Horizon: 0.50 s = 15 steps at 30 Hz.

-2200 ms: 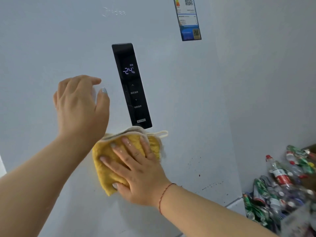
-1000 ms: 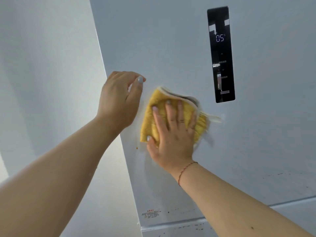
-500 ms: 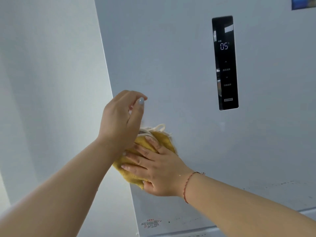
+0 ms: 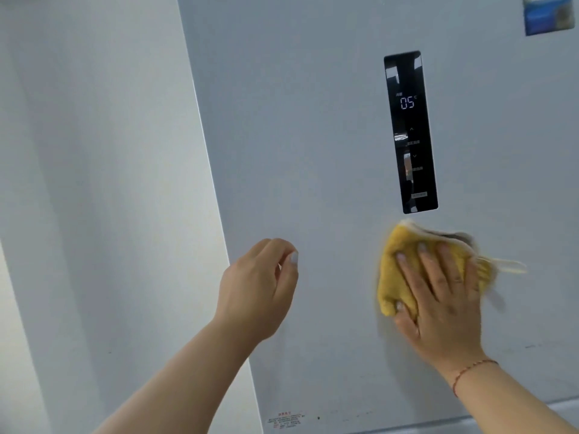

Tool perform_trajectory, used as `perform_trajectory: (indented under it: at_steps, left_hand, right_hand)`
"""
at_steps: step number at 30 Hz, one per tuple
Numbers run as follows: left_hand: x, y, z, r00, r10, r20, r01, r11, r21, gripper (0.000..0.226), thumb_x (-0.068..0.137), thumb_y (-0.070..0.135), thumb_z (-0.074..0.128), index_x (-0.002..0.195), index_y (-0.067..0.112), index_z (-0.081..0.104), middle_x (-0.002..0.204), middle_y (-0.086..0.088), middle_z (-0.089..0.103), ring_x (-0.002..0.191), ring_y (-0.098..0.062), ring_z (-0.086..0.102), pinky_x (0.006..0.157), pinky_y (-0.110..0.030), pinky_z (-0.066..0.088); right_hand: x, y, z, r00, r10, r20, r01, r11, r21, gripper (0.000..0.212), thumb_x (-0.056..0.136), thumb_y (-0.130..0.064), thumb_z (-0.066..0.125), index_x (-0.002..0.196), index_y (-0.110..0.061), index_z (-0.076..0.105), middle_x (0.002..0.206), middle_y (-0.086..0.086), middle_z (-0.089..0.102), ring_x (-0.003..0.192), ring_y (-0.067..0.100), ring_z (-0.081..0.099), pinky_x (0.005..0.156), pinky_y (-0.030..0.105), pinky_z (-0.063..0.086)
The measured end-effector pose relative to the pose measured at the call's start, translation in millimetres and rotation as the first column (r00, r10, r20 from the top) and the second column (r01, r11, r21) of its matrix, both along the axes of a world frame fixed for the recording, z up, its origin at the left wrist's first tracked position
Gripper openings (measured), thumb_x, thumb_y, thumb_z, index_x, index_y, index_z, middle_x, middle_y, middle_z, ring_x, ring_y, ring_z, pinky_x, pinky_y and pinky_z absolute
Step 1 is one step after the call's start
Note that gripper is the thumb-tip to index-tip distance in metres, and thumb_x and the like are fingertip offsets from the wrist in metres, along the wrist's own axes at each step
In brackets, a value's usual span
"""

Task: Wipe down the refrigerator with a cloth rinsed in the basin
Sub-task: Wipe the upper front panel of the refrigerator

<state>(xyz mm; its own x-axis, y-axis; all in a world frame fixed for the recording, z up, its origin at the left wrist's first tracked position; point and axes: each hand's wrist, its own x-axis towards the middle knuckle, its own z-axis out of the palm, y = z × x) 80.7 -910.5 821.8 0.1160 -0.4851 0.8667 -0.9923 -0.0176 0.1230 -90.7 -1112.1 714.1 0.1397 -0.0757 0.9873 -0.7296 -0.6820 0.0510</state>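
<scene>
Yellow cloth (image 4: 395, 277), long axis upright, lies flattened on the refrigerator (image 4: 313, 151) under straight right-hand (image 4: 438, 305) fingers; left hand (image 4: 257, 296) loosely curled, empty.

On the refrigerator door (image 4: 313, 120) I read "05" with a small "°C" on the black control panel (image 4: 410, 133), near the panel's top. The panel's smaller captions (by the arrow marks) are too blurred for me. A sticker (image 4: 285, 420) with red and dark print sits at the door's lower left corner, unreadable.
</scene>
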Motion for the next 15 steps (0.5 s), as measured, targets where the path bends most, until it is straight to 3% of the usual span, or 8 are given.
perform_trajectory:
  at_steps: [4,7,11,15]
  left_hand:
    - [5.6,6.9,-1.9,0.997,-0.019,-0.08,0.017,1.0,-0.024,0.034,0.088,0.04,0.032,0.091,0.021,0.06,0.078,0.011,0.059,0.073,-0.012,0.057,0.067,-0.036,0.049]
    - [9.1,12.9,-2.7,0.993,-0.02,-0.113,0.015,0.999,-0.048,0.028,0.089,0.034,0.036,0.091,0.02,0.06,0.078,0.01,0.06,0.073,-0.017,0.061,0.07,-0.04,0.05]
    - [9.5,18.3,-3.6,0.991,-0.015,-0.136,0.001,0.994,-0.107,0.026,0.089,0.032,0.038,0.092,0.02,0.061,0.078,0.009,0.061,0.075,-0.02,0.062,0.071,-0.043,0.051]
    - [6.8,19.8,-10.5,0.987,-0.036,-0.159,0.018,0.994,-0.112,0.026,0.089,0.03,0.038,0.094,0.019,0.061,0.079,0.011,0.061,0.077,-0.02,0.062,0.072,-0.043,0.051]
  right_hand:
    - [44.8,35.4,1.1,0.947,-0.064,0.316,-0.057,0.932,0.358,0.068,0.088,-0.045,0.031,0.149,-0.016,0.024,0.154,0.017,0.023,0.143,0.04,0.015,0.113,0.062,0.008]
    - [81.2,65.7,4.6,0.933,-0.046,0.357,-0.124,0.89,0.438,0.069,0.091,-0.049,0.028,0.151,-0.017,0.019,0.157,0.016,0.017,0.144,0.039,0.009,0.112,0.063,0.007]
    - [118.0,97.7,-13.7,0.988,0.122,0.09,-0.139,0.966,0.217,0.061,0.093,-0.049,0.036,0.148,-0.022,0.031,0.155,0.01,0.022,0.144,0.036,0.015,0.112,0.063,0.007]
    - [135.3,109.6,-41.3,0.952,0.223,-0.21,-0.22,0.975,0.037,0.059,0.093,-0.048,0.045,0.147,-0.029,0.032,0.155,0.003,0.024,0.145,0.03,0.016,0.114,0.06,0.01]
